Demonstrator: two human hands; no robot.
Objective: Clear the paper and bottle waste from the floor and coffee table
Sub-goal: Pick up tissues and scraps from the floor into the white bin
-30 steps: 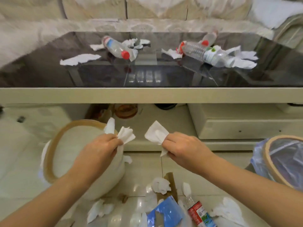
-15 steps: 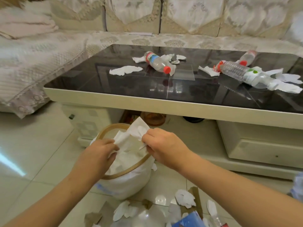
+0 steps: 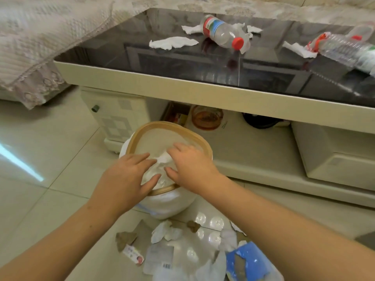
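moved: both hands let go, tissue (image 3: 164,160) now down in the bin (image 3: 160,124)
left hand (image 3: 125,179): fingers spread flat, pointing 2 o'clock
right hand (image 3: 190,162): fingers loose and apart, pointing 10 o'clock

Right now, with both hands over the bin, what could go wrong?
The crumpled paper sits high near the bin's rim, under the open left hand and right hand; it might spring back out.
Leaning on the near rim could tip the bin onto the floor litter.
The red-capped bottle lies on its side on the glossy coffee table; a bump might roll it off.
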